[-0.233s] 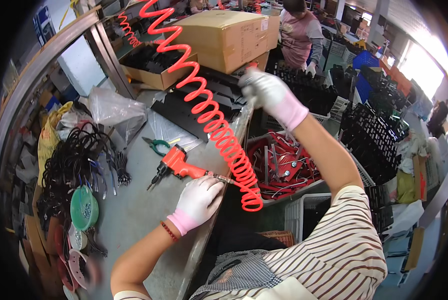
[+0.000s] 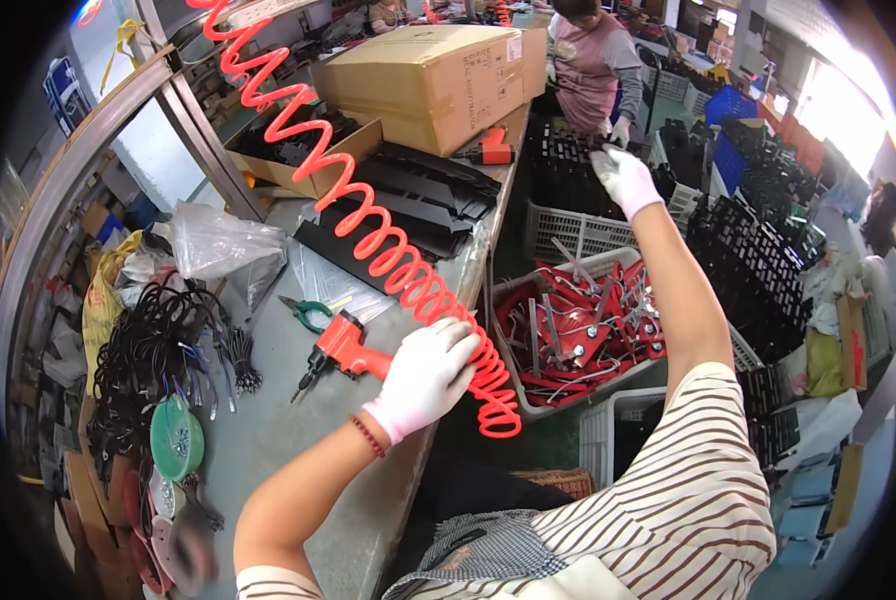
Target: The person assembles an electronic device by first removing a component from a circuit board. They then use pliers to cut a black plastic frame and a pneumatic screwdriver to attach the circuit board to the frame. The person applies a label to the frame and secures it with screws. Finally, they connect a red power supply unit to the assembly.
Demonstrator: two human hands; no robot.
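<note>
My left hand, in a white glove with a pink cuff, lies at the bench edge over the rear end of a red air screwdriver. Its fingers bend loosely and look slightly apart; the tool's air fitting is hidden beneath. The red coiled air hose passes against the fingertips. My right hand, gloved alike, stretches far forward above a crate of black perforated parts. Its fingers point outward at the parts, and nothing shows in them; contact is hard to make out. Green-handled pliers lie beyond the screwdriver.
A second red tool lies near a large cardboard box. Black panels lie on the bench. Cables and a green bowl stand left. A crate of red parts sits right; a co-worker stands beyond.
My right hand has moved right from the bench edge to over the black parts, uncovering the second red tool. My left hand has slid forward onto the screwdriver's rear end.
</note>
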